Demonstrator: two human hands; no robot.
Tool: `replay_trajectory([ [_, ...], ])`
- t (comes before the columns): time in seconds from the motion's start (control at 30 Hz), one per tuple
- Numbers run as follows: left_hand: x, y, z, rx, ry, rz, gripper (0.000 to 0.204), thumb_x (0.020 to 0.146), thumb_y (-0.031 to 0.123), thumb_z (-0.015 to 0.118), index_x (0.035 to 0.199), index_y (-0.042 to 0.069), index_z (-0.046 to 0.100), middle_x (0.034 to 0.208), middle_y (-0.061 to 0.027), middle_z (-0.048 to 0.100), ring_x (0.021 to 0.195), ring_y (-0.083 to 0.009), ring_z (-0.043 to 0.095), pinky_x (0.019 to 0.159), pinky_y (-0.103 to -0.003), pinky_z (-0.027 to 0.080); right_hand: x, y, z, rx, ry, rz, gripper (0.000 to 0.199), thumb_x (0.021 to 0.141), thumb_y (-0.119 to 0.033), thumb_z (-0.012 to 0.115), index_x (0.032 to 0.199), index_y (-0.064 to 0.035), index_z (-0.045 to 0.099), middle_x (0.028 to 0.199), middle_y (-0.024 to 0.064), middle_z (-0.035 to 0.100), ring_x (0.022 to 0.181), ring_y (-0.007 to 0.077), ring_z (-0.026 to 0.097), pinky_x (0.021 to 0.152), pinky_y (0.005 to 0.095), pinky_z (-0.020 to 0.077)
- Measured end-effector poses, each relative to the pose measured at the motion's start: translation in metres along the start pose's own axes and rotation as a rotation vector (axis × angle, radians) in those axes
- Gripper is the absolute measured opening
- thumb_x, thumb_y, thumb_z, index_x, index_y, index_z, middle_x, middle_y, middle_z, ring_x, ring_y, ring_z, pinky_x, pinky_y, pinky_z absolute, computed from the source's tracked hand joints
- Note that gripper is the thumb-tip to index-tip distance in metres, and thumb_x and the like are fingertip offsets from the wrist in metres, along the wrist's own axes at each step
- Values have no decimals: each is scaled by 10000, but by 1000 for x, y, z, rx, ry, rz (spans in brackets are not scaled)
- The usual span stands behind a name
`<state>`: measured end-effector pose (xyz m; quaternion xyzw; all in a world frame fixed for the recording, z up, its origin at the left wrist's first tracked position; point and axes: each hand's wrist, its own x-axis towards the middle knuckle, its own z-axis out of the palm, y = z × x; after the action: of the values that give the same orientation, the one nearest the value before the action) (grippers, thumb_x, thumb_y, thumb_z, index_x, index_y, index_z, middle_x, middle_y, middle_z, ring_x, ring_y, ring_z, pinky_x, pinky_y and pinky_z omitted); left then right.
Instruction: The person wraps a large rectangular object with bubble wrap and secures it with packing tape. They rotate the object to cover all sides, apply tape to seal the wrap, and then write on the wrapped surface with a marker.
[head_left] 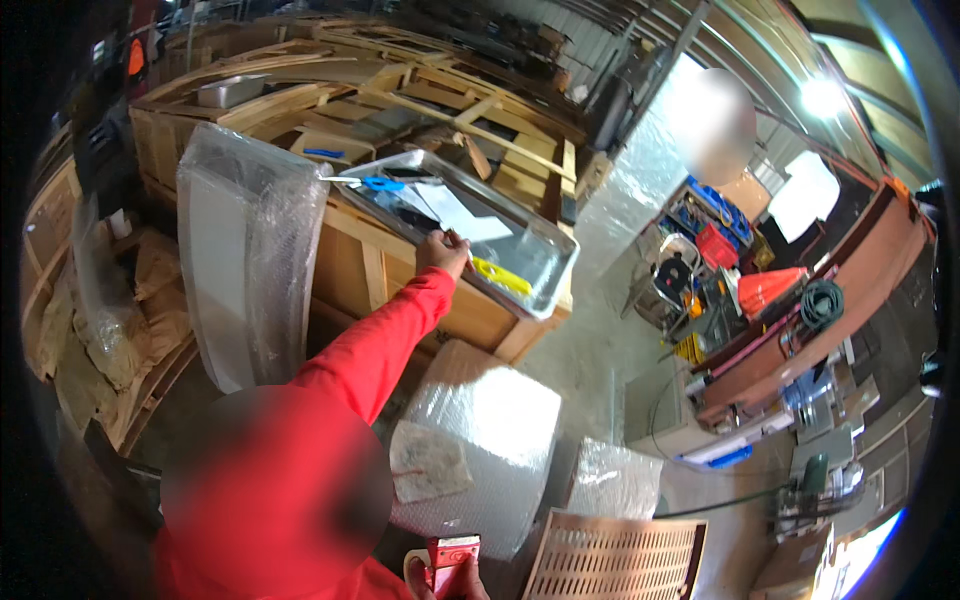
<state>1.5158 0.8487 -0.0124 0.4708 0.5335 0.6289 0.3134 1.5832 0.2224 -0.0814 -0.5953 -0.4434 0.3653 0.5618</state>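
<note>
Hands: two show. One hand [441, 250], on a long red sleeve [385, 335], reaches far up to the near rim of a metal tray; whether it belongs to the wearer or to the person in red just in front cannot be told. Its fingers look pinched on something small and pale at the rim; what it is cannot be told.
Second hand: a hand [462, 578] at the bottom edge is closed around a red tape dispenser [447, 560].
Tray: one shallow metal tray [468, 232] lies on a wooden crate [400, 275], long axis running from far left to near right.
In the tray: one white sheet [462, 215], one yellow strip [502, 277] near its right end, one blue-handled tool [380, 184] at its left end.
Packages: three bubble-wrapped ones. A tall flat panel [250, 260] leans on the crate at the left; a big block [490, 440] with a pale label patch [430, 462] stands near centre; a smaller bundle [612, 480] lies to its right.
Other: one slotted pale crate [615, 560] at the near edge.
</note>
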Motion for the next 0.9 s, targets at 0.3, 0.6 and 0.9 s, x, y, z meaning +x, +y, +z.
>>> replay_trajectory([
  [0.3,-143,-38,-116,-93,-204,165,217,941,260,619,858,105,492,772,-10,473,718,-150,462,630,-335,418,109,-1,30,320,-354,277,898,766,212,643,1556,-103,358,1325,178,569,1076,291,627,805,345,573],
  [0.6,-557,-49,-462,878,198,-475,434,901,280,636,1259,45,565,1196,-173,590,1115,-337,583,950,-451,467,157,-1,86,-201,-879,-468,650,874,-150,705,1485,-92,490,1327,119,606,1077,269,592,936,419,509],
  [0.9,-773,38,-595,1419,1114,-1110,827,922,539,556,1596,194,225,1663,-187,101,1529,-428,68,1216,-604,45,108,-8,144,-63,-1369,-536,927,783,-219,850,1537,-4,355,1476,181,501,1317,272,505,1122,392,380],
])
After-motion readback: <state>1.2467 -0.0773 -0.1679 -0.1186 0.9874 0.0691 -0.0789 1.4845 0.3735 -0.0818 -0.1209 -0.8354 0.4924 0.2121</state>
